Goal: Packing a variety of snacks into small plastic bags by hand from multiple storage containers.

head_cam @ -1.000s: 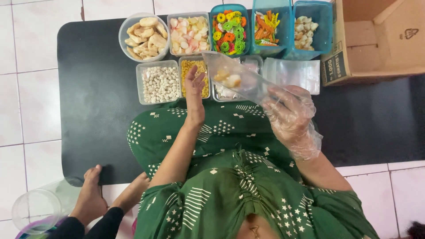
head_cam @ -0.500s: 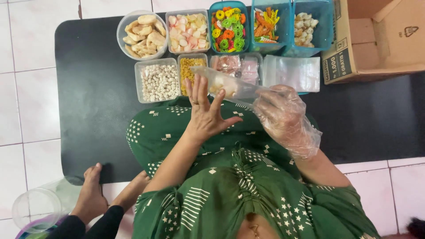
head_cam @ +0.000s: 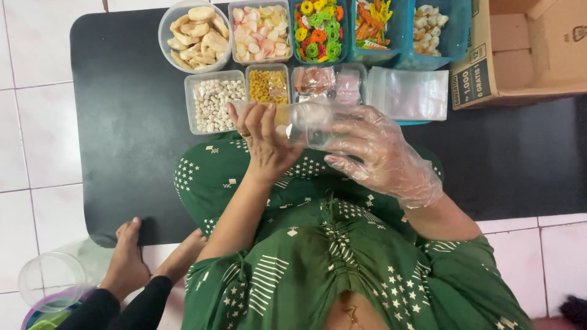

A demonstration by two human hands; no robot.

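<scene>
My bare left hand (head_cam: 264,137) and my right hand (head_cam: 374,150), which wears a thin clear plastic glove, both hold a small clear plastic bag (head_cam: 302,122) with a few pale snack pieces in it, above my lap in a green patterned garment. Just beyond the bag stand tubs of snacks on a black mat (head_cam: 131,122): white pellets (head_cam: 212,101), yellow kernels (head_cam: 268,85) and pink wrapped pieces (head_cam: 327,82).
Farther back stand a round tub of pale crackers (head_cam: 194,35), a tub of pink-white chips (head_cam: 261,30), blue tubs of coloured rings (head_cam: 318,27) and sticks (head_cam: 373,24), a stack of empty bags (head_cam: 409,95) and a cardboard box (head_cam: 526,49). Another person's feet (head_cam: 125,260) and a clear jar (head_cam: 52,278) are at lower left.
The bag came down from a raised tilt to lie across between both hands. My left hand went from flat and spread to gripping the bag's left end.
</scene>
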